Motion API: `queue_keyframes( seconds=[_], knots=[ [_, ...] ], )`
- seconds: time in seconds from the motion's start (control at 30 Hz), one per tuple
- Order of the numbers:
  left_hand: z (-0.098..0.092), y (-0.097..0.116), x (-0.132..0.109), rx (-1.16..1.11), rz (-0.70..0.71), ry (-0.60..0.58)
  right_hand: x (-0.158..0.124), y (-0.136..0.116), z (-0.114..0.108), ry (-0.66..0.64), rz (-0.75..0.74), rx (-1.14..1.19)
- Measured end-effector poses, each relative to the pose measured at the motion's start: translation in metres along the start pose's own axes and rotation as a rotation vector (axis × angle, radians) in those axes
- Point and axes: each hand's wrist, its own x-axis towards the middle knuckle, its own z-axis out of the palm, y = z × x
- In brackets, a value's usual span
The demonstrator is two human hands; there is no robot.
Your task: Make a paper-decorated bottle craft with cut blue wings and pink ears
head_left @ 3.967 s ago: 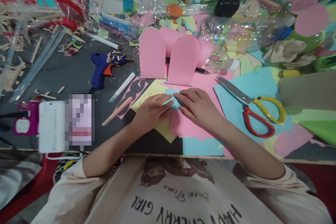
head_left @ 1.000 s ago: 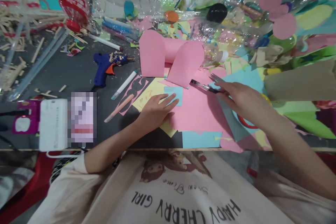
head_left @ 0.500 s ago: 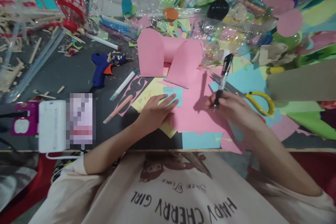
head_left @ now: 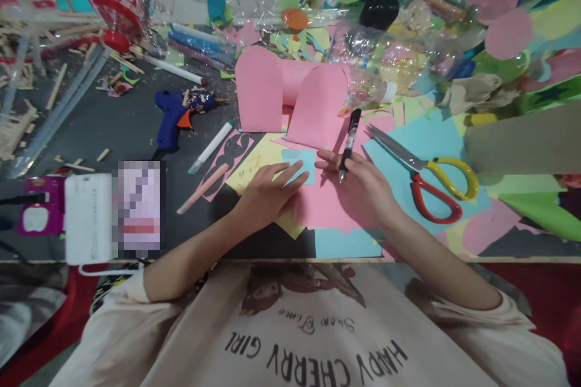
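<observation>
My left hand (head_left: 267,192) lies with its fingers stretched out, their tips on a small light blue paper piece (head_left: 305,164). Under that piece is a pink sheet (head_left: 324,205). My right hand (head_left: 365,190) holds a black pen (head_left: 350,142) by the thumb and index finger, the pen's tip pointing down toward me. Its other fingers reach left, close to the blue piece. Just beyond the hands stands a pink paper shape (head_left: 259,94) with rounded upright panels joined by a rolled part. Yellow paper (head_left: 240,178) sticks out from under my left hand.
Scissors (head_left: 420,166) with red and yellow handles rest on blue paper at right. A blue glue gun (head_left: 170,121), markers (head_left: 211,148) and a white power bank (head_left: 89,217) are at left. Plastic bottles (head_left: 118,0) and paper scraps crowd the back.
My right hand has moved left with the pen, coming nearer to the blue piece and uncovering the scissors' red handle. My left hand has stayed in place.
</observation>
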Motion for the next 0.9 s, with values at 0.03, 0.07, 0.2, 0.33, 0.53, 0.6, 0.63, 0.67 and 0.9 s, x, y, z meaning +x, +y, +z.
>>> queue_keyframes(
  seconds=[0.03, 0.07, 0.2, 0.33, 0.53, 0.6, 0.63, 0.67, 0.9],
  knots=[
    [0.0, 0.0, 0.0, -0.003, -0.001, -0.003, -0.001, 0.001, 0.001, 0.001, -0.005, 0.011],
    [0.0, 0.0, 0.0, -0.004, -0.003, -0.008, -0.003, 0.002, 0.003, -0.01, 0.0, 0.016],
    [0.001, 0.0, 0.0, -0.008, -0.007, -0.018, -0.006, 0.003, 0.006, -0.062, 0.047, 0.04],
    [0.002, -0.001, -0.001, -0.009, -0.005, -0.004, -0.005, 0.003, 0.008, -0.053, 0.053, 0.061],
    [0.001, 0.0, -0.001, 0.011, -0.011, -0.054, -0.012, 0.002, 0.009, -0.038, 0.024, 0.035],
    [0.0, 0.0, -0.001, 0.022, -0.002, -0.029, -0.019, 0.001, 0.009, -0.099, 0.052, 0.014],
    [-0.001, 0.0, -0.001, 0.021, 0.002, -0.018, -0.023, 0.0, 0.009, -0.146, 0.08, 0.001],
    [-0.001, 0.0, -0.001, 0.017, 0.004, -0.013, -0.026, -0.001, 0.008, -0.188, 0.103, -0.014],
    [0.002, -0.002, 0.0, -0.003, -0.019, 0.01, -0.009, -0.014, 0.004, -0.185, -0.168, -0.148]
  ],
)
